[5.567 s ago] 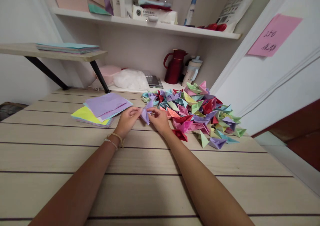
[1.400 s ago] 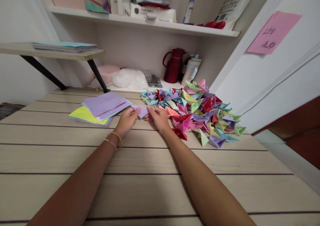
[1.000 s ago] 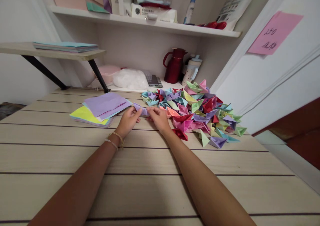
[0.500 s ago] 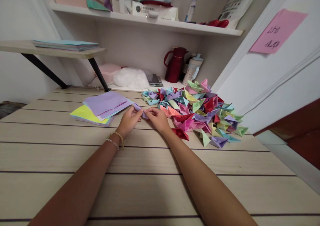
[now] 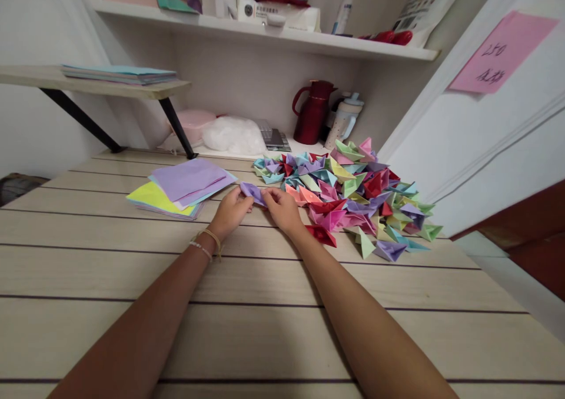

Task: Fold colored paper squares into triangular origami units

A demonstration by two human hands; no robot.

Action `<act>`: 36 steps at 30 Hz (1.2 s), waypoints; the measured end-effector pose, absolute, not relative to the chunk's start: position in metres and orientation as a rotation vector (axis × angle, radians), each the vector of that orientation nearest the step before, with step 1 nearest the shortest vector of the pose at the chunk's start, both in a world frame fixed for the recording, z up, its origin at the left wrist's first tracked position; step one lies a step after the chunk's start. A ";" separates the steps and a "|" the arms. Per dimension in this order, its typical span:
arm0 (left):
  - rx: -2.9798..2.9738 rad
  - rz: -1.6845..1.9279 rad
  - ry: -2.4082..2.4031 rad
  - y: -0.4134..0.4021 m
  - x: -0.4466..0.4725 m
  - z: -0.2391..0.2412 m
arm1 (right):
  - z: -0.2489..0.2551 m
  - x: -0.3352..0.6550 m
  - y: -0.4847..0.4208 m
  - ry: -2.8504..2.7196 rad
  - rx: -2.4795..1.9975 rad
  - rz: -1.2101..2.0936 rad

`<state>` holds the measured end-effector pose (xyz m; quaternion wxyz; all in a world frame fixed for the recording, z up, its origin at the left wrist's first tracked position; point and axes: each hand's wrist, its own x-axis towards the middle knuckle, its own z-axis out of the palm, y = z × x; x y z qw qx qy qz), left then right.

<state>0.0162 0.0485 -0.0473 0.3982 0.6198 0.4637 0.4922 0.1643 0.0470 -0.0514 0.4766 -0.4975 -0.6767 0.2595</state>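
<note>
A small folded piece of purple paper is held up between my two hands, just above the table. My left hand pinches its left end, thumb on top. On its right end, the fingers of my right hand are closed. Left of my hands lies a stack of loose paper sheets, purple on top with yellow and light blue edges showing. To the right of my right hand spreads a heap of folded paper boats in many colours. The folds under my fingertips are partly hidden.
The slatted wooden table fills the foreground. A raised wooden shelf on black brackets holds more paper at left. Behind stand a dark red jug, a pale bottle and a white plastic bag. A pink note hangs at right.
My hands have moved slightly apart, and more of the folded purple paper shows between them. The whole view has shifted a little.
</note>
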 end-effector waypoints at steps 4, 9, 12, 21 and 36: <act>1.631 1.242 1.178 0.050 0.015 -0.050 | -0.051 0.164 0.046 -1.676 -1.238 0.574; 1.666 1.221 1.215 0.049 0.015 -0.049 | -0.050 0.163 0.044 -1.701 -1.260 0.544; 1.675 1.214 1.220 0.048 0.015 -0.048 | -0.049 0.163 0.044 -1.697 -1.266 0.548; 1.673 1.207 1.216 0.049 0.015 -0.048 | -0.052 0.164 0.045 -1.668 -1.252 0.612; 1.637 1.205 1.180 0.048 0.017 -0.048 | -0.050 0.165 0.045 -1.683 -1.255 0.585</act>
